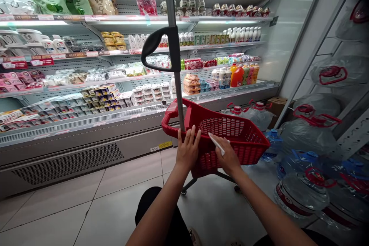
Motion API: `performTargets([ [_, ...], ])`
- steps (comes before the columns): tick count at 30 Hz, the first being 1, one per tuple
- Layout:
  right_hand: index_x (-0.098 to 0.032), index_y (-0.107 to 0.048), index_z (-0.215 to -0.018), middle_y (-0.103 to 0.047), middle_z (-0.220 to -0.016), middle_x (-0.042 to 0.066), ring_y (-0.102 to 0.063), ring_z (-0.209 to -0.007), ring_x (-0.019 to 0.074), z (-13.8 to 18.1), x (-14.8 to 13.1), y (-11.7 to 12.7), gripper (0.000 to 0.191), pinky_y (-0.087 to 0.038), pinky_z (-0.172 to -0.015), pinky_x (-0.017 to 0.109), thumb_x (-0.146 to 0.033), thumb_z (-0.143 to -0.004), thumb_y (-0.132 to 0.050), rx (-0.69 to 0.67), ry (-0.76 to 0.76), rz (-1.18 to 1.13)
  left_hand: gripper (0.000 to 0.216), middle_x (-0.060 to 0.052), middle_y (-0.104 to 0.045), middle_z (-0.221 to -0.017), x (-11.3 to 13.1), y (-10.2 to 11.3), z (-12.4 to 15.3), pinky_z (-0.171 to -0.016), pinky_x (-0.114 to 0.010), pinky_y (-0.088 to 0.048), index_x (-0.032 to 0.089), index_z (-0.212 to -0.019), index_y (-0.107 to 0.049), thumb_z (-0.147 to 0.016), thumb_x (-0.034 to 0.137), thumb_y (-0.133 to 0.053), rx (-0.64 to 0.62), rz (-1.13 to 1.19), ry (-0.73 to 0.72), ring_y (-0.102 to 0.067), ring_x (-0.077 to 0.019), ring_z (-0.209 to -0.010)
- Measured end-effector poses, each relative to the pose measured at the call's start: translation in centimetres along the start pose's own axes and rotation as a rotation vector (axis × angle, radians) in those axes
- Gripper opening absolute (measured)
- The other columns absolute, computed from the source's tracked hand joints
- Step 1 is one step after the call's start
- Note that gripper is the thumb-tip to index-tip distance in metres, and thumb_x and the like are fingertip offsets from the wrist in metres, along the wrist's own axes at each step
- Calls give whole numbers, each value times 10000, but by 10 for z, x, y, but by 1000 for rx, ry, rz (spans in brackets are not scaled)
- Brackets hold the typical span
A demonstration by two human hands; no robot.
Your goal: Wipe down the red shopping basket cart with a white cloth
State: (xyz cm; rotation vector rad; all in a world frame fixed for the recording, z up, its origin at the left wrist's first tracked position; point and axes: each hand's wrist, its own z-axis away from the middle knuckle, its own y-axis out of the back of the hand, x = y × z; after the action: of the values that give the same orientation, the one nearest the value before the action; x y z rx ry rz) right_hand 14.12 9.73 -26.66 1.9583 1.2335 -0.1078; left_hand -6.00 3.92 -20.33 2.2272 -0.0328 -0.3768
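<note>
Basket (248, 148) rim under left hand (188, 150), right hand (229, 157) pinching slip (216, 144); floor (115, 200) open left.

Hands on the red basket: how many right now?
2. The left hand rests on the near rim of the red basket, beside the pole. The right hand is on the rim just right of it, holding a white slip.

I see open floor tiles (86, 207) left of the red basket (245, 142); its upright pole (173, 0) blocks the near rim, water jugs (302, 196) crowd the right, chiller shelves (86, 123) wall off the way ahead.
</note>
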Motion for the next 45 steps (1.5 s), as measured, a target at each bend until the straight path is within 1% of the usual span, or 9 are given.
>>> performTargets([
  [4,-304,-406,-1602,-554,-1551,20,-484,-1447,226,37,64,41,584,-337,-1250,533,-265,-1024,-329,18,-121,233,706,-148,-299,-1702,-2,-5,3,-1295,-672,-56,209,-1580,-416,-888,116,-529,4,16,20,-310,-327,-1563],
  [7,-283,-436,-1586,-554,-1552,32,-472,-1460,244,46,79,48,566,-336,-1245,557,-276,-1033,-313,48,-216,301,733,-162,-305,-1699,5,-8,3,-1316,-584,-164,173,-1567,-424,-850,97,-558,17,39,37,-284,-323,-1575],
  [15,-282,-353,-1628,-469,-1621,32,-404,-1508,210,-7,-25,-25,590,-339,-1262,505,-240,-1041,-307,41,-4,-2,704,-169,-298,-1701,20,-8,2,-1305,-531,-245,106,-1594,-361,-917,181,-538,13,26,19,-245,-332,-1586],
  [18,-293,-331,-1637,-463,-1624,25,-403,-1507,208,-14,-39,-30,600,-325,-1270,504,-226,-1041,-302,22,26,-17,717,-151,-285,-1710,15,-8,3,-1315,-507,-225,98,-1618,-312,-930,172,-501,13,19,-3,-225,-303,-1595],
  [22,-330,-267,-1657,-487,-1606,2,-438,-1481,217,6,2,-5,646,-309,-1273,514,-215,-1024,-322,-11,48,116,821,-142,-286,-1711,5,-8,4,-1315,-524,-218,133,-1632,-287,-849,133,-535,-7,45,-3,-221,-302,-1596],
  [30,-305,-320,-1637,-493,-1586,52,-441,-1467,281,62,103,56,586,-337,-1236,548,-345,-1053,-296,26,-165,395,761,-183,-334,-1680,6,-8,3,-1302,-572,-229,128,-1559,-409,-820,126,-590,-7,79,67,-247,-353,-1582],
  [33,-249,-338,-1629,-516,-1555,103,-436,-1457,317,53,88,39,592,-358,-1220,562,-385,-1054,-303,88,-196,392,742,-203,-367,-1658,20,-12,-2,-1283,-649,-216,126,-1506,-473,-782,143,-636,-1,97,135,-241,-404,-1574],
  [40,-277,-181,-1678,-450,-1618,79,-399,-1495,277,0,-11,-36,640,-331,-1246,560,-273,-1050,-306,42,18,181,617,-182,-429,-1628,37,-20,-9,-1264,-728,-153,179,-1481,-526,-873,226,-620,14,75,135,-284,-439,-1551],
  [45,-295,-156,-1683,-417,-1650,38,-390,-1508,238,-1,-7,-19,655,-276,-1283,524,-235,-1049,-305,-45,89,192,695,-129,-355,-1682,13,-16,-3,-1299,-647,-164,203,-1524,-494,-842,176,-623,-14,78,46,-242,-391,-1578],
])
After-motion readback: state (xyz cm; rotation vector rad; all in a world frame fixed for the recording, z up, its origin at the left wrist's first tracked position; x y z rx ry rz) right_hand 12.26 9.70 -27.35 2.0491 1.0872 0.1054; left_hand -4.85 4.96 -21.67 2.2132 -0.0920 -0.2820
